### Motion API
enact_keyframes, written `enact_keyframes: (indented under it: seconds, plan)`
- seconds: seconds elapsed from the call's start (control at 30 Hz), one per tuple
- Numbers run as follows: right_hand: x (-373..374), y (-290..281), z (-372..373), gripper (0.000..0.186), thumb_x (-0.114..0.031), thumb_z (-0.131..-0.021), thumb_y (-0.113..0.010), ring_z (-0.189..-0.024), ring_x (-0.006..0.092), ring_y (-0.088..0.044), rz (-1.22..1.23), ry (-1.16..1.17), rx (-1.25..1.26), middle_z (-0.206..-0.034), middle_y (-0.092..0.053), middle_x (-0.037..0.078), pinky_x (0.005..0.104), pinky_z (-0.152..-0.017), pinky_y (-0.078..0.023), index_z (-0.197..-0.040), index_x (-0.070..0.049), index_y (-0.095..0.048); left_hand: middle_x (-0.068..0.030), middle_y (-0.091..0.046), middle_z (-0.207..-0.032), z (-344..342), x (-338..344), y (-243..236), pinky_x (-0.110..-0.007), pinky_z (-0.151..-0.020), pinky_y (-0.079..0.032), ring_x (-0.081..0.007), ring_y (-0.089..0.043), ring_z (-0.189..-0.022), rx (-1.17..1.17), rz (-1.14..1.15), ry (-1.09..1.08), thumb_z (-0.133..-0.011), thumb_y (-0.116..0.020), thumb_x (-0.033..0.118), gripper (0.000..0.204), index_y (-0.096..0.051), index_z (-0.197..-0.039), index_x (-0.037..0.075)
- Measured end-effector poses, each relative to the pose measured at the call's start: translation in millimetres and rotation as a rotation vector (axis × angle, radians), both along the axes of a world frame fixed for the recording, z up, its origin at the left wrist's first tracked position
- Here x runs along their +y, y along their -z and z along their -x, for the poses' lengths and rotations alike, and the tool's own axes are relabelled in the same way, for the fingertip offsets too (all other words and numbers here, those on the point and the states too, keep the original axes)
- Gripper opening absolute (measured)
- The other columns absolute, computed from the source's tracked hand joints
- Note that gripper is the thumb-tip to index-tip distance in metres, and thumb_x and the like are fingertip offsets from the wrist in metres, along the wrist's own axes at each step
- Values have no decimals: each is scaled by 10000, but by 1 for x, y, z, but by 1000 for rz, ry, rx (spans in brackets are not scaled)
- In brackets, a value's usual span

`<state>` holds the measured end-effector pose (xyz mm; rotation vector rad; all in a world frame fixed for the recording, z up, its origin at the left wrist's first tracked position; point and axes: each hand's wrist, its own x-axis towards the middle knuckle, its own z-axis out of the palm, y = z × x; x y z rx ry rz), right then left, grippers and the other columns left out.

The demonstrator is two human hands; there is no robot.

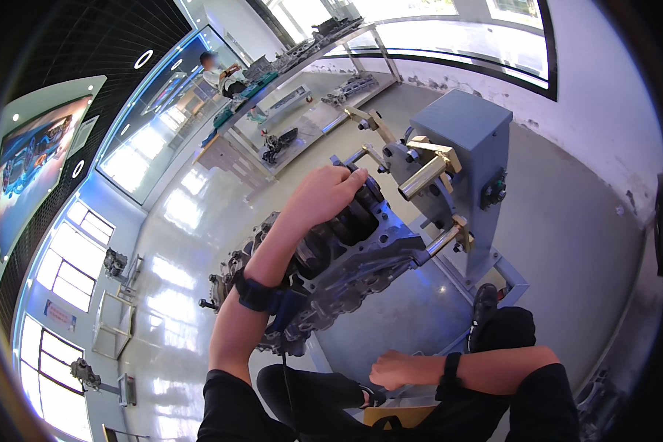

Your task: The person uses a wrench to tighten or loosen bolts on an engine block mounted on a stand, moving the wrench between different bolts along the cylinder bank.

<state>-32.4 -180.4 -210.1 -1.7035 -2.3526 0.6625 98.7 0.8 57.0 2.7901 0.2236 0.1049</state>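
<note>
In front of me an engine block (361, 276) hangs on a stand, its open side turned up with dark rounded crankshaft parts (355, 221) showing. My left hand (325, 195) reaches over it, fingers curled round the end of the crankshaft nearest the stand; the fingertips are partly hidden. A black band (261, 293) circles my left wrist. My right hand (390, 370) is loosely closed in front of my lap, away from the engine, and nothing shows in it. On my right wrist sits another black band (449, 372).
The grey engine stand (464, 132) rises at the right, with brass-coloured arms (427, 177) reaching to the block. A long bench (272, 77) with metal parts runs across the back, where a person (221, 77) sits. Further engine units (114, 261) stand at the left.
</note>
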Motion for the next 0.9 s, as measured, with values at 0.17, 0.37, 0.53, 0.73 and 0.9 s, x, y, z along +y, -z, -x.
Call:
enact_keyframes:
  seconds: [0.17, 0.37, 0.53, 0.73, 0.9]
  plan:
    - [3, -6, -1, 135, -95, -696, -637, -773, 336, -701, 26, -19, -22, -789, -706, 159, 428, -646, -556, -778, -12, -704, -240, -630, -750, 0, 5, -2, -461, -736, -468, -387, -631, -762, -32, 11, 31, -952, -468, 428, 524, -651, -806, -41]
    - [2, -5, 0, 141, -98, -699, -638, -792, 337, -702, 51, -10, -3, -793, -708, 155, 434, -653, -556, -789, -15, -709, -239, -630, -744, 2, -7, -7, -444, -705, -473, -359, -635, -739, -25, -24, -63, -933, -491, 396, 484, -659, -838, -47]
    - [2, -6, 0, 139, -99, -703, -636, -794, 339, -701, 15, -12, -12, -803, -711, 150, 436, -657, -556, -790, -18, -709, -220, -624, -710, 0, 5, -2, -435, -681, -472, -338, -622, -686, -33, -7, 21, -927, -508, 447, 528, -664, -846, -52]
    - [3, -9, -1, 144, -104, -715, -632, -810, 338, -701, 54, -10, 6, -826, -711, 157, 443, -652, -554, -806, -24, -710, -190, -619, -667, -2, 5, -5, -427, -663, -465, -290, -620, -660, 65, 40, -64, -902, -550, 395, 464, -686, -869, -47]
    - [1, -39, -15, 179, -116, -721, -615, -794, 349, -686, 101, 11, -29, -832, -706, 173, 447, -652, -533, -830, -8, -707, -145, -596, -611, -6, 15, 7, -405, -613, -444, -235, -595, -610, -87, 62, 3, -919, -554, 405, 480, -681, -823, -48]
